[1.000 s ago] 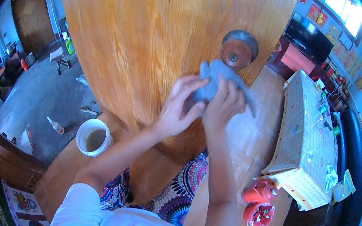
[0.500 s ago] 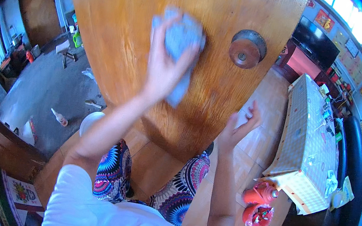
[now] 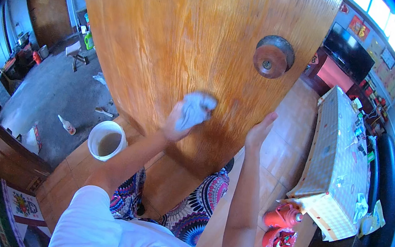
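A wooden door (image 3: 168,36) with a glossy, grained face stands upright in front of me. My left hand (image 3: 175,125) is closed on a bunched pale grey-blue cleaning cloth (image 3: 195,111), pressed to the lower middle of the door; the cloth is slightly blurred. On the door's right edge, below the round brown doorknob (image 3: 270,61), my right hand (image 3: 258,132) grips, with some of its fingers hidden. A white bucket (image 3: 107,140) with murky water stands on the floor beside my left forearm.
At the right is a long table (image 3: 337,170) under a checked cloth, beside a black sofa (image 3: 389,171). A red thermos (image 3: 284,216) and a red lined bin (image 3: 279,242) stand near its end. A bottle (image 3: 66,125) and a brush (image 3: 104,111) lie on the dark floor at left.
My left hand has brought the cloth down the door. My right hand, earlier spread in the air near the edge, now rests on it. More of the bucket shows.
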The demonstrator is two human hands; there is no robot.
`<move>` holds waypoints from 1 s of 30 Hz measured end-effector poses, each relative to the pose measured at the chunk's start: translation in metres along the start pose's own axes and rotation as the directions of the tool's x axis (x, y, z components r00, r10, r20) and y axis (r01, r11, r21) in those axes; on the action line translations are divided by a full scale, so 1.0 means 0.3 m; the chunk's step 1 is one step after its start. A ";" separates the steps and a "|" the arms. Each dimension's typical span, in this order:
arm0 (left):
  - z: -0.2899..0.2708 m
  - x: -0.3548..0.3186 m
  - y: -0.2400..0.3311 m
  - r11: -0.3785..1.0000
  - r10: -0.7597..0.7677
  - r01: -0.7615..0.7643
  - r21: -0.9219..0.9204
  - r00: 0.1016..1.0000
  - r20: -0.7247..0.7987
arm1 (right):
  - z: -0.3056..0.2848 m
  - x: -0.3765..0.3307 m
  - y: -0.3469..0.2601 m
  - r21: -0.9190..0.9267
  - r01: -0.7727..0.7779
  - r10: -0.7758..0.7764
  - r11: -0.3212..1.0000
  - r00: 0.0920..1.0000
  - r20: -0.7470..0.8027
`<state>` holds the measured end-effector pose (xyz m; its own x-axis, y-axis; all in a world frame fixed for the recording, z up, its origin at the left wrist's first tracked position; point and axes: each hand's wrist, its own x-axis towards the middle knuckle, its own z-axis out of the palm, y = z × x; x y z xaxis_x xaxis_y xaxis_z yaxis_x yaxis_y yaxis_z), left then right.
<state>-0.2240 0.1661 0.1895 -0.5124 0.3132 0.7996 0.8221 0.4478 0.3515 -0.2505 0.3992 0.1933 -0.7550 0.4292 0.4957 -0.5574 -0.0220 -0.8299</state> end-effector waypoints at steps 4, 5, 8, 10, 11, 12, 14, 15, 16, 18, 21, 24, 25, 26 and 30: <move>-0.021 -0.057 0.009 0.844 0.050 -0.103 0.526 0.992 0.114 | 0.002 -0.034 -0.033 -0.077 0.053 -0.055 0.996 0.998 -0.025; -0.030 -0.007 0.036 0.840 0.071 -0.081 0.537 0.997 0.040 | -0.012 -0.032 -0.021 -0.076 0.033 -0.036 0.997 0.999 -0.035; -0.151 0.346 0.152 0.845 0.217 -0.072 0.530 0.952 -0.216 | -0.014 -0.015 0.008 -0.058 0.034 -0.039 0.998 0.996 -0.077; -0.233 0.600 0.194 0.905 0.325 -0.173 0.390 0.872 -0.366 | -0.008 -0.006 0.010 -0.072 0.108 -0.116 0.992 0.985 -0.125; -0.284 0.688 0.222 0.931 0.344 -0.243 0.271 0.833 -0.434 | 0.012 -0.018 0.001 -0.034 0.066 -0.069 0.997 0.993 -0.094; -0.305 0.730 0.251 0.914 0.388 -0.274 0.298 0.802 -0.453 | 0.009 -0.022 -0.016 -0.013 0.027 -0.028 1.000 0.997 -0.067; -0.319 0.782 0.280 0.873 0.480 -0.344 0.346 0.731 -0.485 | 0.000 -0.020 -0.043 -0.008 -0.009 0.009 1.000 0.999 -0.048; -0.302 0.758 0.256 0.877 0.460 -0.293 0.381 0.743 -0.487 | 0.009 -0.028 -0.056 -0.013 -0.013 0.013 1.000 0.999 -0.050; -0.251 0.694 0.204 0.882 0.431 -0.236 0.409 0.757 -0.492 | 0.007 -0.041 -0.059 -0.024 -0.023 0.021 0.999 0.998 -0.052; -0.144 0.536 0.121 0.891 0.356 -0.163 0.424 0.831 -0.427 | 0.005 -0.033 -0.053 0.008 -0.005 0.006 1.000 0.999 -0.051; 0.032 0.120 0.008 0.918 0.118 -0.047 0.394 0.981 -0.157 | 0.008 -0.034 -0.032 0.034 -0.006 0.007 0.999 0.999 -0.043; 0.070 -0.063 -0.107 0.994 0.095 -0.097 0.042 0.995 0.038 | 0.036 -0.046 -0.034 0.007 0.020 -0.020 1.000 0.996 -0.082; 0.079 -0.071 -0.096 0.973 -0.081 0.095 -0.213 0.994 0.072 | 0.035 -0.053 -0.034 -0.019 0.026 -0.028 0.999 0.994 -0.106; 0.075 -0.065 -0.099 0.967 -0.079 0.088 -0.237 0.996 0.047 | 0.036 -0.049 -0.030 0.005 0.028 -0.027 1.000 0.996 -0.083; -0.064 0.200 0.082 0.946 0.169 -0.132 0.297 0.980 -0.102 | 0.004 -0.029 -0.016 0.048 0.012 -0.011 0.999 1.000 -0.023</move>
<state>-0.2297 0.1797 0.2556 -0.3384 0.2970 0.8929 0.7714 0.6310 0.0825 -0.2415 0.3946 0.1933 -0.7410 0.4498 0.4985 -0.5822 -0.0606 -0.8108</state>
